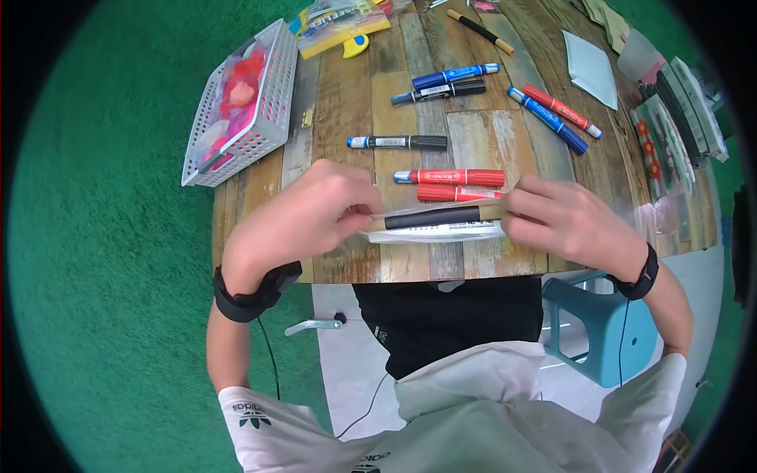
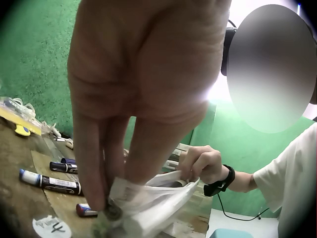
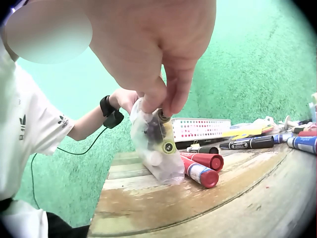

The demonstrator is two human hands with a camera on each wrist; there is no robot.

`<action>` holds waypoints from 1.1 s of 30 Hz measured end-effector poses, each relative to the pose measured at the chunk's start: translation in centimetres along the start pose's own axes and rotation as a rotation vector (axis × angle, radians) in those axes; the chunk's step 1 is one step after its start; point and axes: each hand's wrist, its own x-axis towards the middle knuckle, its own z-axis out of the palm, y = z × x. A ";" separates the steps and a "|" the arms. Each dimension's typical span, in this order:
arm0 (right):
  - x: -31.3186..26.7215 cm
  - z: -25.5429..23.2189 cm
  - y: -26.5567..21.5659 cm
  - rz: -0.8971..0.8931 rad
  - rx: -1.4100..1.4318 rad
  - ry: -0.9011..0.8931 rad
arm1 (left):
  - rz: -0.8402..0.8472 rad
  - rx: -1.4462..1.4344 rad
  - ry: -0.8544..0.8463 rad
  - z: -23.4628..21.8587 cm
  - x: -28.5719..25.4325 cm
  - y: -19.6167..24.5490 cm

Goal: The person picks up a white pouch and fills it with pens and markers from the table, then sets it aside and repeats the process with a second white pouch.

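Observation:
Near the table's front edge, a clear plastic bag (image 1: 441, 232) with a printed white patch stretches between both hands. Along its upper edge lies a black rod with tan ends (image 1: 432, 217). My left hand (image 1: 319, 206) pinches the bag's left end, its fingertips right at one tan end of the rod. At the other end my right hand (image 1: 564, 217) pinches the bag with curled fingers beside the rod's other tip. In the right wrist view the bag (image 3: 156, 153) hangs down to the tabletop from the right fingertips. Two red markers (image 1: 449, 176) lie just behind the bag.
Black markers (image 1: 398, 143), a blue marker (image 1: 456, 76), and a red and blue pair (image 1: 561, 110) lie farther back. A similar black rod (image 1: 479, 31) is at the far edge. A white basket (image 1: 272, 118) stands left; a white packet (image 1: 590, 69) lies right. A blue stool (image 1: 603, 331) is below.

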 end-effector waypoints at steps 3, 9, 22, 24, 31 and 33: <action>0.0 0.0 0.2 -0.005 0.015 -0.013 | -0.035 -0.041 -0.045 -0.2 0.3 -0.2; 0.0 0.0 0.3 0.007 0.048 -0.016 | -0.025 -0.055 -0.092 -0.2 0.9 -0.5; 1.4 -0.3 0.0 0.094 0.144 0.087 | 0.005 -0.103 0.087 0.2 0.7 -1.5; 2.3 0.0 -0.6 0.166 0.110 0.064 | -0.073 -0.169 0.118 0.6 0.7 -1.5; 5.8 3.3 -2.3 0.145 0.233 0.113 | -0.364 -0.607 0.113 2.0 0.4 -0.3; 6.6 3.5 -2.7 0.142 0.277 0.119 | -0.361 -0.710 0.134 2.4 0.4 -0.3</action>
